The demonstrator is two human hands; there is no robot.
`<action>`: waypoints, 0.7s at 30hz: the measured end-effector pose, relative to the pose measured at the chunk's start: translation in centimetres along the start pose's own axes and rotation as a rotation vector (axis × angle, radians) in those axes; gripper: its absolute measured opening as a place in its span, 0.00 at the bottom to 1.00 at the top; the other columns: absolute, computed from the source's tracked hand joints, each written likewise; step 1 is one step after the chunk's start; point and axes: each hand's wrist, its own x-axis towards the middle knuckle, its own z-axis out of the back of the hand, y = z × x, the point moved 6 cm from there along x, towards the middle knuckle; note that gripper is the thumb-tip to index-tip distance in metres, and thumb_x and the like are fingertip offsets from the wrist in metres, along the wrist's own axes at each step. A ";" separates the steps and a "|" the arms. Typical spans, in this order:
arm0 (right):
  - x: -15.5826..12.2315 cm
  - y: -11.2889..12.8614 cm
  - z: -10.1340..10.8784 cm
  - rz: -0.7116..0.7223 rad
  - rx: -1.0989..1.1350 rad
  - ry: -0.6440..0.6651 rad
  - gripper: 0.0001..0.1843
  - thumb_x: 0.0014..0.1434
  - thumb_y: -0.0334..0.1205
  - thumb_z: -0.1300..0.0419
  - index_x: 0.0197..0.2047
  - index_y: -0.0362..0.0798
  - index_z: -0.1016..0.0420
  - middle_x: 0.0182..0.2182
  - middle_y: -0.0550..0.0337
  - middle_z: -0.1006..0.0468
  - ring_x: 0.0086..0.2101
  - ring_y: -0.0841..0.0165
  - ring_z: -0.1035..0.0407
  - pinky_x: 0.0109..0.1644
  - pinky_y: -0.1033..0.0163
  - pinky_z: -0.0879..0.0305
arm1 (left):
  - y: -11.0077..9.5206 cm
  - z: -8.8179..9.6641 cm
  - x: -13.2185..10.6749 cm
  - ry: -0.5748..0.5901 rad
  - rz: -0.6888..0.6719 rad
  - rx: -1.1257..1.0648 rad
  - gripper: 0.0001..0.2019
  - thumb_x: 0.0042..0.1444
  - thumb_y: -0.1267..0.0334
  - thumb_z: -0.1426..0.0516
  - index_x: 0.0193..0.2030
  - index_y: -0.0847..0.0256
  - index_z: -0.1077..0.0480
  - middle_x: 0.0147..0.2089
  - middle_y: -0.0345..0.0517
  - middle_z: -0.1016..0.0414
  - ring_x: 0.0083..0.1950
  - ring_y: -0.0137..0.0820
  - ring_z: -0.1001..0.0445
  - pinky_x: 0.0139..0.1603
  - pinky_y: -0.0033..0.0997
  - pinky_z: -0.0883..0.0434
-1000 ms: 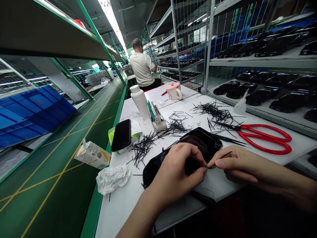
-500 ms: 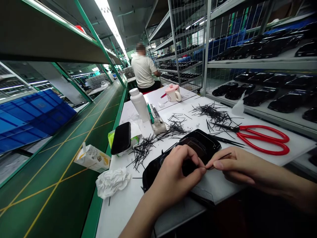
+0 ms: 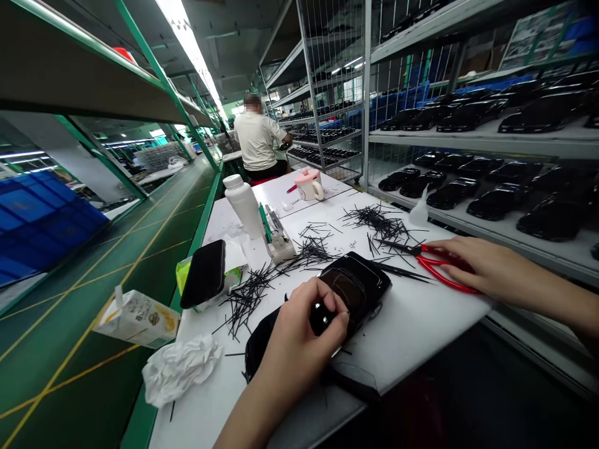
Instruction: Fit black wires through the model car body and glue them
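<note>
My left hand grips a glossy black model car on the white worktop, covering its near end. A dark shape lies partly hidden under that hand. My right hand has moved away from the car and lies over the handles of red-handled scissors, gripping them. Several thin black sticks lie in loose piles beside the car, and another pile spreads near the scissors' blades.
A phone, white bottle, pink-lidded mug, tool stand, juice carton and crumpled tissue stand around. Shelves of black car models rise right. A green belt runs left; a co-worker sits beyond.
My right hand has left the car and gone to the scissors, with no thin stick visible in it. The view has swung left and the car has turned slightly in my left hand.
</note>
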 end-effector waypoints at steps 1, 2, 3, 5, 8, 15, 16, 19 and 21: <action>0.0 -0.2 0.4 -0.031 0.020 -0.007 0.19 0.67 0.39 0.49 0.58 0.43 0.32 0.46 0.46 0.23 0.43 0.59 0.27 0.44 0.58 0.34 | 0.0 0.1 0.0 -0.012 0.011 -0.002 0.10 0.58 0.71 0.45 0.32 0.56 0.44 0.35 0.37 0.27 0.39 0.32 0.34 0.42 0.33 0.40; -0.1 -0.4 1.0 -0.079 0.030 -0.034 0.19 0.67 0.39 0.48 0.58 0.43 0.33 0.43 0.47 0.22 0.39 0.61 0.26 0.41 0.59 0.34 | 0.0 0.1 0.0 -0.026 0.023 -0.008 0.10 0.58 0.70 0.45 0.32 0.56 0.44 0.35 0.37 0.27 0.38 0.31 0.34 0.41 0.33 0.39; -0.2 -0.8 1.7 -0.128 0.041 -0.071 0.19 0.67 0.40 0.48 0.58 0.44 0.34 0.40 0.48 0.21 0.36 0.62 0.26 0.38 0.59 0.35 | 0.0 0.2 -0.1 -0.039 0.035 -0.016 0.10 0.58 0.70 0.45 0.32 0.56 0.45 0.35 0.37 0.27 0.37 0.31 0.35 0.40 0.32 0.39; -0.7 -1.6 3.1 -0.201 0.062 -0.177 0.21 0.68 0.45 0.48 0.60 0.46 0.38 0.38 0.49 0.21 0.32 0.65 0.26 0.35 0.59 0.36 | 0.1 0.3 -0.1 -0.057 0.054 -0.029 0.10 0.58 0.69 0.45 0.32 0.56 0.45 0.35 0.37 0.27 0.36 0.31 0.35 0.39 0.32 0.39; -1.4 -1.5 3.1 -0.152 0.083 -0.226 0.23 0.68 0.51 0.48 0.61 0.51 0.39 0.39 0.50 0.21 0.31 0.66 0.27 0.33 0.59 0.36 | 0.0 0.4 -0.1 -0.061 0.056 -0.022 0.10 0.58 0.68 0.44 0.32 0.56 0.44 0.35 0.38 0.27 0.36 0.31 0.35 0.39 0.32 0.39; -1.7 1.8 -1.1 -0.022 0.064 -0.034 0.20 0.67 0.45 0.48 0.60 0.50 0.37 0.51 0.44 0.24 0.48 0.53 0.27 0.49 0.53 0.32 | 0.1 0.5 0.1 -0.060 0.056 -0.010 0.10 0.58 0.69 0.44 0.31 0.56 0.44 0.34 0.38 0.27 0.36 0.31 0.34 0.39 0.31 0.39; -1.6 2.0 -0.9 -0.036 0.063 -0.026 0.20 0.68 0.45 0.48 0.60 0.49 0.37 0.49 0.44 0.23 0.46 0.53 0.26 0.47 0.53 0.32 | 0.1 0.4 0.1 -0.058 0.052 -0.017 0.09 0.58 0.69 0.45 0.32 0.56 0.44 0.34 0.38 0.27 0.36 0.31 0.35 0.39 0.31 0.39; -1.9 2.1 0.6 -0.083 0.088 -0.057 0.18 0.66 0.45 0.48 0.58 0.51 0.38 0.44 0.46 0.22 0.42 0.55 0.25 0.42 0.55 0.30 | 0.1 0.4 -0.1 -0.065 0.054 -0.022 0.09 0.57 0.69 0.45 0.32 0.56 0.44 0.34 0.38 0.27 0.37 0.31 0.34 0.40 0.32 0.39; -2.6 1.9 1.6 -0.132 0.078 -0.155 0.19 0.65 0.44 0.48 0.58 0.54 0.39 0.46 0.49 0.22 0.42 0.59 0.24 0.42 0.59 0.29 | 0.1 0.4 -0.2 -0.074 0.063 -0.011 0.09 0.57 0.69 0.45 0.32 0.56 0.44 0.35 0.39 0.26 0.38 0.32 0.33 0.41 0.32 0.39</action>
